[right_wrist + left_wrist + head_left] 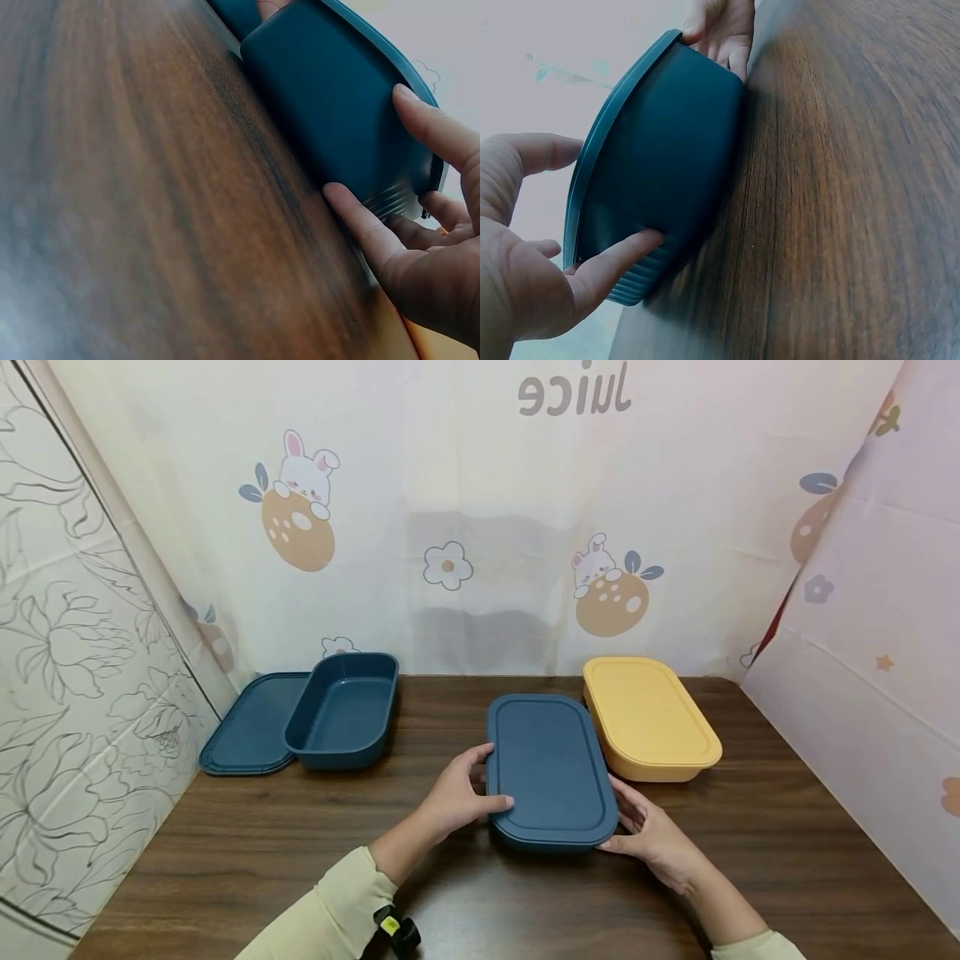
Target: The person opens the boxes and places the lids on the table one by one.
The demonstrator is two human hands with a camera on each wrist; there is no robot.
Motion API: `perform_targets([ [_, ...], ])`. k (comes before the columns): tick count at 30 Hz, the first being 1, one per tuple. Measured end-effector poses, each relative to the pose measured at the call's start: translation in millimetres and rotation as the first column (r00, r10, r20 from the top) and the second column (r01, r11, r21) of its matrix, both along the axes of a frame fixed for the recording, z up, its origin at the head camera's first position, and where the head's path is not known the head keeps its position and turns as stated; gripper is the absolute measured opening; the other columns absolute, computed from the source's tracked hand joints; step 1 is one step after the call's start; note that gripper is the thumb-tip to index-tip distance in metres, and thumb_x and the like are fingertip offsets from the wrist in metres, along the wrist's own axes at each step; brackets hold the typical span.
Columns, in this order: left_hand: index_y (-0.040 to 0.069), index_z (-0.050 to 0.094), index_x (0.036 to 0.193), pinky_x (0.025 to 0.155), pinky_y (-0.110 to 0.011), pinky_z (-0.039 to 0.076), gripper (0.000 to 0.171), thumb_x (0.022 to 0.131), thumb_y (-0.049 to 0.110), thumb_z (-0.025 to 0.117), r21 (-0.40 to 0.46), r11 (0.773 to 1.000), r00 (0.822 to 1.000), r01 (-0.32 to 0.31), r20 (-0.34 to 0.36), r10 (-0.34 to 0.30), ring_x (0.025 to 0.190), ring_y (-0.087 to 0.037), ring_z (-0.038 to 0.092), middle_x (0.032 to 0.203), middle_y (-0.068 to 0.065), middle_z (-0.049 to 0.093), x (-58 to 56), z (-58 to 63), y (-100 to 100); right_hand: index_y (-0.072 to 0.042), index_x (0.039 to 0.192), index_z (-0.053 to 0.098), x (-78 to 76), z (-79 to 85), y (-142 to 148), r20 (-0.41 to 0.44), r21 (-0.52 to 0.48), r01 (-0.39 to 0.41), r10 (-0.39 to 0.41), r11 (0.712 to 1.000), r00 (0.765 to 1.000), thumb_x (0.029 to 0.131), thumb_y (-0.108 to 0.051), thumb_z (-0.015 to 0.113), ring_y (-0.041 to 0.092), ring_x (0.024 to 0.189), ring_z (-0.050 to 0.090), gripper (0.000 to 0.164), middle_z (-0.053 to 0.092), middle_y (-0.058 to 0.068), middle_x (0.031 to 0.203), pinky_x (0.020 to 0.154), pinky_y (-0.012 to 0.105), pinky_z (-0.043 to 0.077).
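A dark blue food container [551, 768] with its lid on is between both hands at the middle of the table. My left hand [459, 792] grips its left side, the thumb over the lid's edge and the fingers along the wall. At the front right corner my right hand [652, 835] holds it, thumb at the front and fingers on the right side. The left wrist view shows the container's smooth wall [660, 142] and a ribbed part low down. In the right wrist view, fingertips touch the wall [330, 97] close to the tabletop.
A yellow lidded container [652, 718] stands just right of the blue one. At the back left, an uncovered blue container [345, 714] overlaps a loose blue lid [251, 727]. A printed curtain [495, 485] hangs behind the wooden table [285, 843].
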State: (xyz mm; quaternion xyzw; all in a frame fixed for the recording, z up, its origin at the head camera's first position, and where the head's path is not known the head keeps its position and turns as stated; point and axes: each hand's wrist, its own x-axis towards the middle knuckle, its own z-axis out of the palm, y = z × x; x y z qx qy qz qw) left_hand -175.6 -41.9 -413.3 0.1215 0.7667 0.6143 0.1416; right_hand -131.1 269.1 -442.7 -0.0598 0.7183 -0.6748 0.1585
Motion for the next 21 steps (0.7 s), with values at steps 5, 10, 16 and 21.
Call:
perform_targets([
  [5, 0.010, 0.040, 0.148, 0.074, -0.037, 0.055, 0.082, 0.079, 0.020, 0.083, -0.074, 0.997, 0.998, -0.020, -0.060, 0.015, 0.114, -0.028, 0.054, 0.139, -0.014, 0.045, 1.3, 0.5, -0.4, -0.006, 0.156, 0.012, 0.5, 0.0, -0.1, -0.003, -0.005, -0.003, 0.003, 1.000, 1.000, 0.079, 0.000, 0.078, 0.038, 0.142, 0.014, 0.101, 0.014, 0.022, 0.158, 0.096, 0.017, 0.040],
  [10, 0.009, 0.041, 0.147, 0.086, -0.039, 0.053, 0.082, 0.078, 0.025, 0.083, -0.168, 0.984, 0.986, -0.054, -0.166, 0.026, 0.118, -0.029, 0.052, 0.140, -0.015, 0.043, 3.5, 4.3, -1.2, -0.006, 0.156, 0.012, 0.8, 0.4, 0.3, -0.007, -0.015, -0.010, 0.010, 1.000, 1.000, 0.080, 0.002, 0.077, 0.040, 0.142, 0.013, 0.100, 0.014, 0.022, 0.158, 0.096, 0.018, 0.042],
  [16, 0.008, 0.049, 0.142, 0.089, -0.042, 0.050, 0.073, 0.079, 0.027, 0.081, -0.255, 0.964, 0.954, -0.079, -0.301, -0.001, 0.121, -0.032, 0.049, 0.136, -0.013, 0.046, 6.2, 13.6, -4.1, -0.006, 0.156, 0.012, 1.0, 0.7, 0.5, -0.010, -0.013, -0.011, 0.011, 1.000, 1.000, 0.080, 0.002, 0.076, 0.039, 0.141, 0.014, 0.099, 0.014, 0.022, 0.157, 0.096, 0.019, 0.042],
  [21, 0.009, 0.056, 0.135, 0.082, -0.037, 0.052, 0.061, 0.082, 0.028, 0.079, -0.307, 0.948, 0.929, -0.078, -0.368, -0.042, 0.109, -0.026, 0.056, 0.127, -0.010, 0.051, 7.2, 17.0, -6.2, -0.005, 0.156, 0.012, 1.0, 1.1, 0.5, -0.008, -0.014, -0.011, 0.011, 1.000, 1.000, 0.080, 0.001, 0.077, 0.039, 0.141, 0.013, 0.100, 0.014, 0.022, 0.157, 0.096, 0.017, 0.041],
])
